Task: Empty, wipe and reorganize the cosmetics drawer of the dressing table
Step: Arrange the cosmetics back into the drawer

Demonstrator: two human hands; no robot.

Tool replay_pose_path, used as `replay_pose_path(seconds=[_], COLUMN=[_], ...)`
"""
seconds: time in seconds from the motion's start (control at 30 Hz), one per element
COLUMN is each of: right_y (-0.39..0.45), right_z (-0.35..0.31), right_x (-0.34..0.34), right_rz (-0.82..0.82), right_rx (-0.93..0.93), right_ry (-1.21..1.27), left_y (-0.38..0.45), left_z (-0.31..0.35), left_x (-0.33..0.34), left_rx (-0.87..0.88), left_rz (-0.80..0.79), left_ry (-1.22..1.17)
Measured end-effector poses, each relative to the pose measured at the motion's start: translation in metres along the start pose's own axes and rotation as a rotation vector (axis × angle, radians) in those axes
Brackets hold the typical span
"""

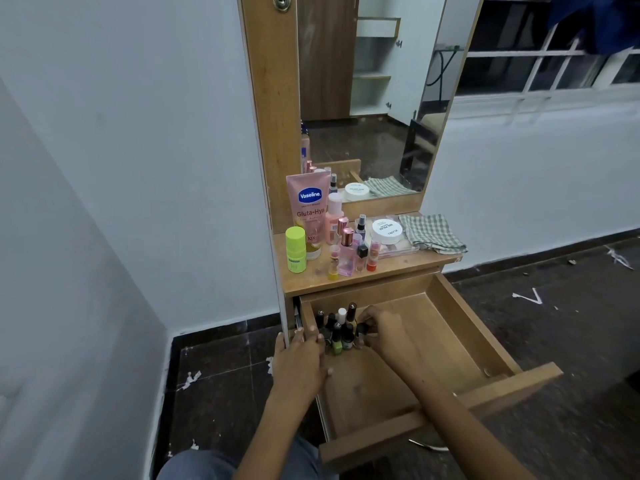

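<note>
Several upright nail-polish bottles [337,332], caps up, right hand [382,329] grip seemingly pinching one, left hand [299,356] spread.

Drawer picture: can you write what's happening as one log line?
stage: reorganizing | drawer: open | nail polish bottles: back-left corner | left hand: on drawer's left wall | right hand: gripping a bottle | cloth: tabletop

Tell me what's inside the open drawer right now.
The drawer holds a cluster of nail polish bottles at its back left corner. Both hands cover some bottles; the rest of the floor looks bare.
</note>
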State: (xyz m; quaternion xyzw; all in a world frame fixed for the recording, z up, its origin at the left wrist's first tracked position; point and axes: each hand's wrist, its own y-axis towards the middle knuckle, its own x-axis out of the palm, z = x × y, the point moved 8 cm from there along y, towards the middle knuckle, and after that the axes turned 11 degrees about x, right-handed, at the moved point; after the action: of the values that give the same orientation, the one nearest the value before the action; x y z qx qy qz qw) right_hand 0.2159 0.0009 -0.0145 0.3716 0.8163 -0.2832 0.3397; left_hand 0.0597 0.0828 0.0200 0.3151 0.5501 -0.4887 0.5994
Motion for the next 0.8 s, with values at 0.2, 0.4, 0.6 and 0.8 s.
replay_pose_path(seconds=[0.2,0.4,0.6,0.8], right_y=[-0.007,0.004,0.035,0.038], right_z=[-0.005,-0.037,-0.046,-0.046], right_x=[-0.033,-0.102,-0.099,-0.100], right_rz=[0.075,0.473,0.413,0.391], right_rx=[0.015,-0.074,-0.087,-0.125], right_ry=[0.104,0.308,0.330,0.357], left_y=[0.001,-0.001,-0.002,0.000], left_z=[-0.001,0.000,-0.002,-0.005], left_x=[0.001,-0.002,0.000,0.002], left_rx=[0.000,0.000,0.006,0.004], left_rz=[-0.003,0.007,0.020,0.020], left_ry=[-0.001,-0.020,-0.050,-0.072])
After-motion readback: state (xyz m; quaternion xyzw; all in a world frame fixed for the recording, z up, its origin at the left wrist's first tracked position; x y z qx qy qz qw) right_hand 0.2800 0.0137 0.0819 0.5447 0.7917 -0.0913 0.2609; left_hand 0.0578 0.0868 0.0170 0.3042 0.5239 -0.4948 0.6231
